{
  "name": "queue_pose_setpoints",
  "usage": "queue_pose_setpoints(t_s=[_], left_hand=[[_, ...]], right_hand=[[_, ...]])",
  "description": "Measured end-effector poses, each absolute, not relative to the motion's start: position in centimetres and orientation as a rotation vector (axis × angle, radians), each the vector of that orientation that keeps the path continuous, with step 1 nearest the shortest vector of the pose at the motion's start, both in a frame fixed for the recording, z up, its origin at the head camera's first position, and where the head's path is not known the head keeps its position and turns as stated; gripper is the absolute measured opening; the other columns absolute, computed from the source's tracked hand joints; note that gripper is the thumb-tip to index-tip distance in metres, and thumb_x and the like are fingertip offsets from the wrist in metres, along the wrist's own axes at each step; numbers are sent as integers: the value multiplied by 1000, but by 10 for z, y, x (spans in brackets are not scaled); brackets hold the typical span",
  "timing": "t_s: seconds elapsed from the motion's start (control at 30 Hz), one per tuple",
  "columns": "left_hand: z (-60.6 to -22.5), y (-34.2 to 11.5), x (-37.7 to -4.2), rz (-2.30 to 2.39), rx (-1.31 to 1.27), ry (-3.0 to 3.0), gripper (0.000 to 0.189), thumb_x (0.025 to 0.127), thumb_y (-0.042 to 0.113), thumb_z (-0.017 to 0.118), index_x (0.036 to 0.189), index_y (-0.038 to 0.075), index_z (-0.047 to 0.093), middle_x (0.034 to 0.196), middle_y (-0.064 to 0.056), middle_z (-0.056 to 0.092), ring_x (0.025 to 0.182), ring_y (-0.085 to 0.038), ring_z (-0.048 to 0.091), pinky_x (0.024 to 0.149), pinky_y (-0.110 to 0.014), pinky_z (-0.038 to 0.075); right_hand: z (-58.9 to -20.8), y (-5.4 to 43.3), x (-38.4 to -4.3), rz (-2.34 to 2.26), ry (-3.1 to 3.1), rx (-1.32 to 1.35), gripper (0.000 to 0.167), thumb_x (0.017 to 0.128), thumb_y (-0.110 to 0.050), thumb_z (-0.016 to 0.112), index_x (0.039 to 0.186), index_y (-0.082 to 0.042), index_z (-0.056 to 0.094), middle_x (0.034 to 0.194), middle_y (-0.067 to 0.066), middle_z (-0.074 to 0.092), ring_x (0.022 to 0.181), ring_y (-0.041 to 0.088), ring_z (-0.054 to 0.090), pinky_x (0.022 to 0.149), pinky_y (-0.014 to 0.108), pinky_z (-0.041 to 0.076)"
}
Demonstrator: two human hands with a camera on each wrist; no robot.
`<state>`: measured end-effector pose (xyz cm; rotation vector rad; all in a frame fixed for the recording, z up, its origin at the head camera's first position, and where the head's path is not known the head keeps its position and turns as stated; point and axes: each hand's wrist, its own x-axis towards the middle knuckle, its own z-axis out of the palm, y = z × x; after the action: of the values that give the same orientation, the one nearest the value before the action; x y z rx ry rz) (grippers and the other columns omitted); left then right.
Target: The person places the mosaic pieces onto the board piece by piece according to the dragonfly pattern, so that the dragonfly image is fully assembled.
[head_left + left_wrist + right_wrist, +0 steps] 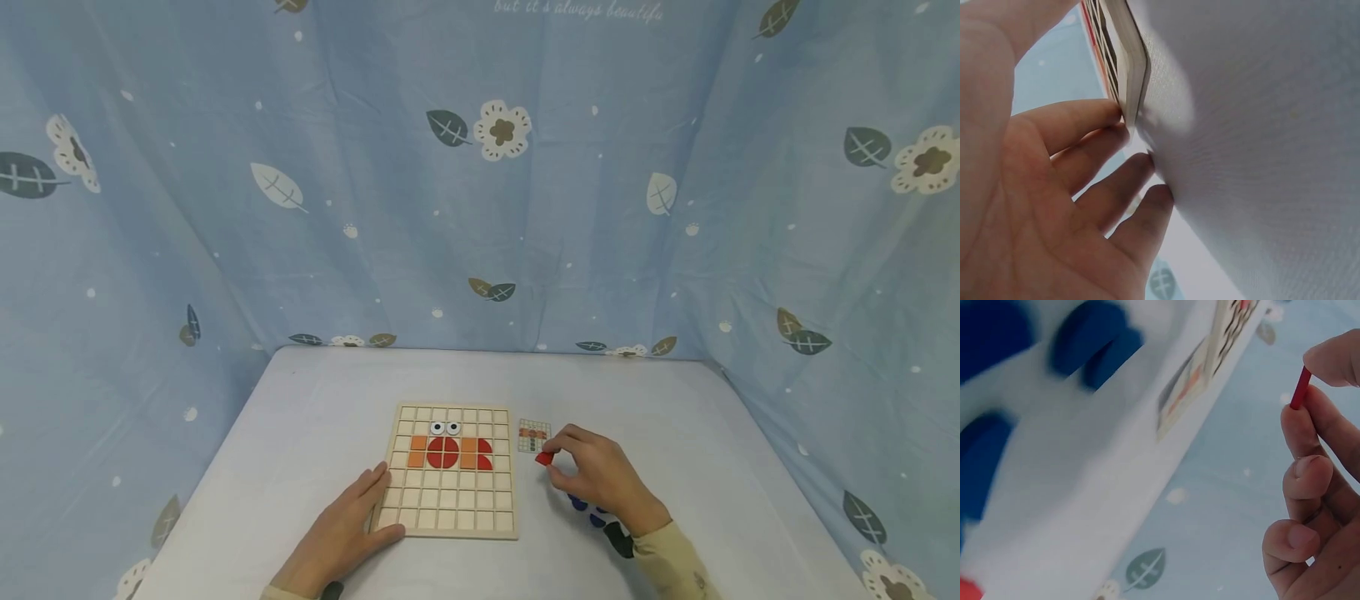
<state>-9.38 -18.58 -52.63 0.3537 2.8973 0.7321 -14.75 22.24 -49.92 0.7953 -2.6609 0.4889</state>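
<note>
A wooden grid board lies on the table. On it are two eye pieces, a red disc made of quarter pieces, orange pieces on either side and red quarter pieces at the right. My left hand rests against the board's left edge, its thumb at the front corner. Between thumb and fingertips my right hand pinches a red quarter-circle piece, held right of the board. Just beside that hand is a small pattern card, partly covered by its fingers in the head view.
Several blue pieces lie on the white table under the right forearm, partly hidden in the head view. A blurred red piece shows at the right wrist view's lower left. A blue patterned curtain surrounds the table's back and sides.
</note>
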Motion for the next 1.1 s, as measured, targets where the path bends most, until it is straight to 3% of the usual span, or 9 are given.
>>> queue_pose_setpoints(t_s=[0.3, 0.8, 1.1], left_hand=[[-525, -185, -93, 730, 356, 2902, 92, 81, 58, 78, 149, 3, 50, 160, -5, 40, 146, -33, 36, 117, -50, 36], [-524, -185, -93, 743, 334, 2886, 90, 82, 58, 77, 149, 3, 50, 160, -6, 40, 147, -35, 35, 117, -52, 35], [-528, -186, -94, 732, 387, 2918, 89, 83, 57, 77, 148, 2, 51, 159, -7, 41, 145, -35, 39, 115, -51, 38]], right_hand=[[-485, 174, -150, 581, -2540, 941, 24, 85, -29, 81, 107, -25, 74, 105, -13, 66, 95, 4, 64, 79, 27, 60], [-473, 114, -156, 643, -2350, 1073, 26, 88, -29, 79, 113, -22, 76, 108, -8, 69, 92, 5, 67, 77, 21, 58], [-486, 87, -170, 704, -2439, 1076, 25, 90, -29, 78, 113, -21, 76, 108, -8, 67, 82, 7, 66, 67, 14, 53]])
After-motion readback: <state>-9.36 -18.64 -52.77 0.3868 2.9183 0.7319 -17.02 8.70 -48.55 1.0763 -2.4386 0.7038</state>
